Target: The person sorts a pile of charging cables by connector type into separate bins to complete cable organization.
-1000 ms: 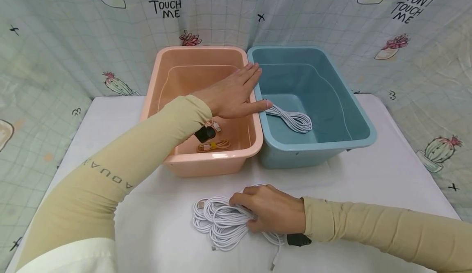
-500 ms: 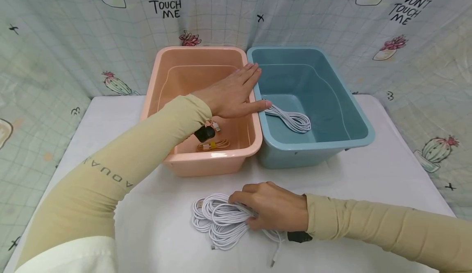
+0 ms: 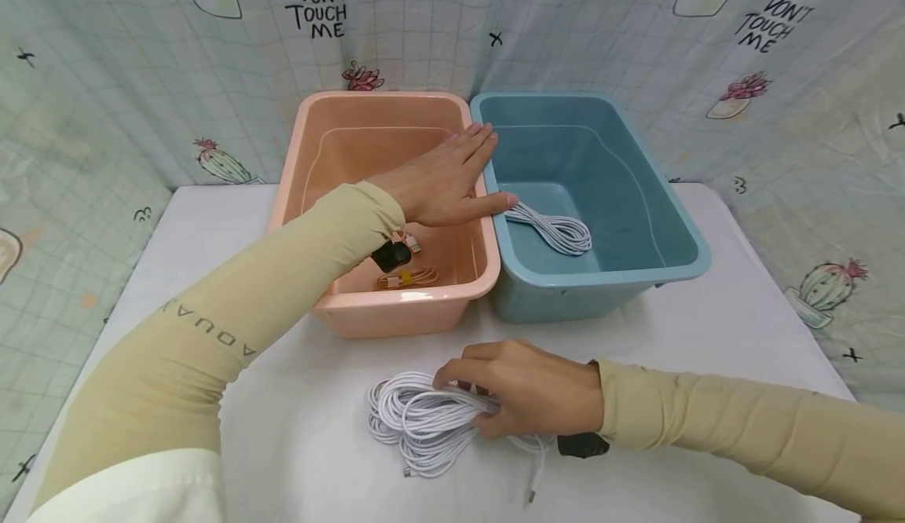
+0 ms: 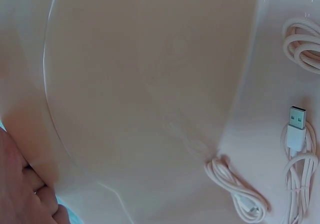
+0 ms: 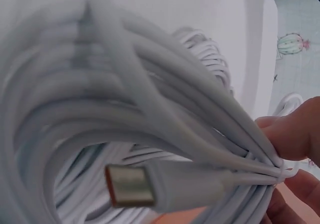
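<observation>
White coiled cable (image 5: 145, 94), lower centre, is pinched by the right hand (image 3: 523, 389). Upper centre, the straight-fingered left hand (image 3: 445, 181) lies across the tub rims (image 3: 489, 246).

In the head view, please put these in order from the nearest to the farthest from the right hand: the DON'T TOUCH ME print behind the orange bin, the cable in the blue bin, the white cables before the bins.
1. White cables: gripped by the right hand.
2. Cable: inside the blue bin, at its left side.
3. Print: farthest back, beyond the orange bin.

Beige arm sleeves (image 3: 728, 417), dark lettering (image 3: 205, 327), white cuff (image 3: 141, 485)
</observation>
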{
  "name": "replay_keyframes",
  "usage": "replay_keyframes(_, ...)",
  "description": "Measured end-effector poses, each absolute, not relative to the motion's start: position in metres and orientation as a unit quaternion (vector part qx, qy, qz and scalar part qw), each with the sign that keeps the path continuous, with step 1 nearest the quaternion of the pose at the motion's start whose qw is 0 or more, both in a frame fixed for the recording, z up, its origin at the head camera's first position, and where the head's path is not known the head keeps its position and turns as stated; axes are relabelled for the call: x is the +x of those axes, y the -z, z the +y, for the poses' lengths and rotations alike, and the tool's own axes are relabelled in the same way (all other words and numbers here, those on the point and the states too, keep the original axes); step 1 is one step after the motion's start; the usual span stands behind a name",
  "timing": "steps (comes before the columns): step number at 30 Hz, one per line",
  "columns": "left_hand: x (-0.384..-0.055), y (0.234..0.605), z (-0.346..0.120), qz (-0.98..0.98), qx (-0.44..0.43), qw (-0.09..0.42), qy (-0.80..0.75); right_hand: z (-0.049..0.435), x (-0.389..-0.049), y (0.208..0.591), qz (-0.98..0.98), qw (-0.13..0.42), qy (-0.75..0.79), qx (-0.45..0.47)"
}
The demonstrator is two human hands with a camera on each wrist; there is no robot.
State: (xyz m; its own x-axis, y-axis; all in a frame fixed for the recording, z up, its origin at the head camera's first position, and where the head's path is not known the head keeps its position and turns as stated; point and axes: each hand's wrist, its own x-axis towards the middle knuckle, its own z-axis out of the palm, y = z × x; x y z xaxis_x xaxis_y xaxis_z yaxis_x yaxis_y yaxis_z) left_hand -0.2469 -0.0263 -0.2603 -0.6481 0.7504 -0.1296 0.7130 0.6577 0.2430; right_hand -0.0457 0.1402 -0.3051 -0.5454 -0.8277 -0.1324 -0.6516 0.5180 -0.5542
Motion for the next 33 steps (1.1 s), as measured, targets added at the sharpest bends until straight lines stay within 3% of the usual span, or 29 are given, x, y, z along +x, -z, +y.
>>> replay_keyframes(33, -0.247, 0.262, -0.026, 0.903, 0.406, 0.105, -0.09, 0.16, -0.059, 0.247, 0.848, 0.189, 0.292, -0.4)
